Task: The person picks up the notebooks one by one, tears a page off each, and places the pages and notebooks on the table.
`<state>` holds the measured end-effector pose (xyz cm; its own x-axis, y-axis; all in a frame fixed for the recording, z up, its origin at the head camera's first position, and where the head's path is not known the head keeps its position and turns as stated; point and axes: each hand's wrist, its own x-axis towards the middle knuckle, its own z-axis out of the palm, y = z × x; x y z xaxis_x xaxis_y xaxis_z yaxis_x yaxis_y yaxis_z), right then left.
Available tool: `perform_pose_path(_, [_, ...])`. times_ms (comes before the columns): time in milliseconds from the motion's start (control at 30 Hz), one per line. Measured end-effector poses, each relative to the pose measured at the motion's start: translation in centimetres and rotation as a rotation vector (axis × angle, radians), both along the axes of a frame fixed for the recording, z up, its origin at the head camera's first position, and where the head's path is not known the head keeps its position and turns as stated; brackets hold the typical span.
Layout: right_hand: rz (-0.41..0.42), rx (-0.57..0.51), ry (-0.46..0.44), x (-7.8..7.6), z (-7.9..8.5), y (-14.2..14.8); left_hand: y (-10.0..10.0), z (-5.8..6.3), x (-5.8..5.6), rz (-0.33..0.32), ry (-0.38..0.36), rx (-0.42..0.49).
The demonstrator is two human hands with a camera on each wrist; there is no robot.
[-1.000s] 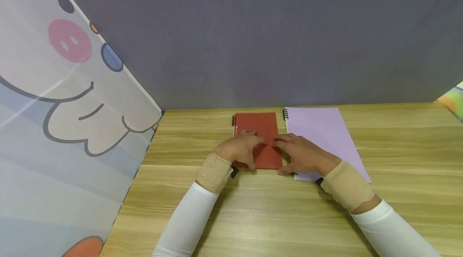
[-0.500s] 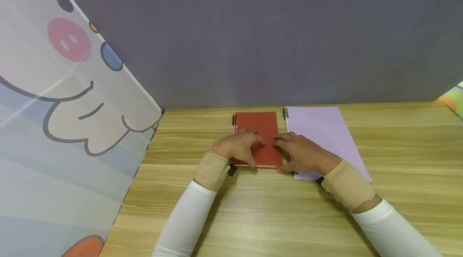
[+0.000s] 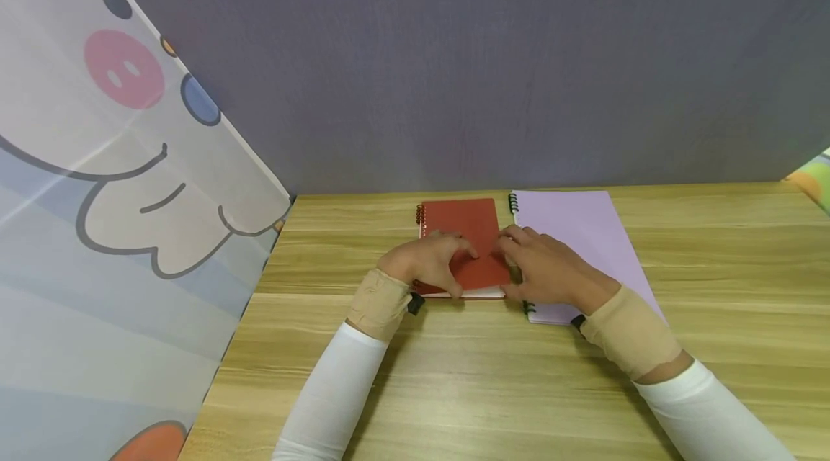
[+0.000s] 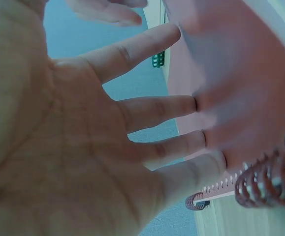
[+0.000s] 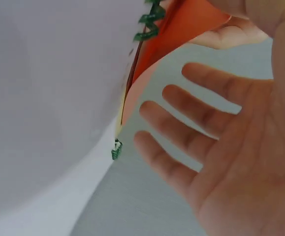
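A small red spiral notebook (image 3: pixel 460 216) lies on the table, coils at its left. The lower right part of its cover (image 5: pixel 181 29) is raised and bowed, baring white pages (image 3: pixel 488 293) along the near edge. My left hand (image 3: pixel 424 263) rests spread over the notebook's left half, its fingertips (image 4: pixel 189 104) touching the cover. My right hand (image 3: pixel 547 270) is at the notebook's right edge, with the thumb right at the raised cover. In the right wrist view its four fingers (image 5: pixel 176 118) are spread and fairly straight, apart from the cover.
A larger lilac notebook (image 3: pixel 577 220) with dark green coils lies just right of the red one, partly under my right forearm. Wood-grain table (image 3: pixel 421 382) surrounds both. A grey panel (image 3: pixel 454 72) stands behind, and a cartoon-printed sheet (image 3: pixel 149 230) hangs along the left.
The red cover's near edge has risen, showing more white pages. My right hand has shifted slightly up and right; the left hand has barely moved.
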<state>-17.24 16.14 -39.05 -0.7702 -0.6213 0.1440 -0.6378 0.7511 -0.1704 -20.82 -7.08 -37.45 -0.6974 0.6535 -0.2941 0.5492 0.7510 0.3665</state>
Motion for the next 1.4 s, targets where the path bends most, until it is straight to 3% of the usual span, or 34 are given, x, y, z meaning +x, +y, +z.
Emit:
perform_pose_path(200, [-0.040,0.025,0.103,-0.1,0.2,0.0,0.1,-0.1,0.0,0.001,0.014,0.004])
perform_pose_path(533, [-0.065,-0.103,-0.038,-0.4,-0.1,0.1,0.0,0.0,-0.1,-0.013,0.005,0.036])
perform_pose_path(800, [-0.026,-0.190,-0.009,-0.5,0.2,0.1,-0.1,-0.1,-0.8,0.015,-0.034,0.216])
perform_pose_path(1000, [0.001,-0.236,0.064,-0.4,0.6,-0.2,-0.2,-0.4,-1.6,0.018,0.121,0.299])
perform_pose_path(1133, [-0.003,-0.264,0.095,-0.3,0.8,-0.5,-0.1,-0.4,-1.7,0.034,0.202,0.291])
perform_pose_path(1400, [0.004,-0.351,0.071,0.1,1.0,-1.0,0.6,0.0,-1.0,0.070,0.344,0.238])
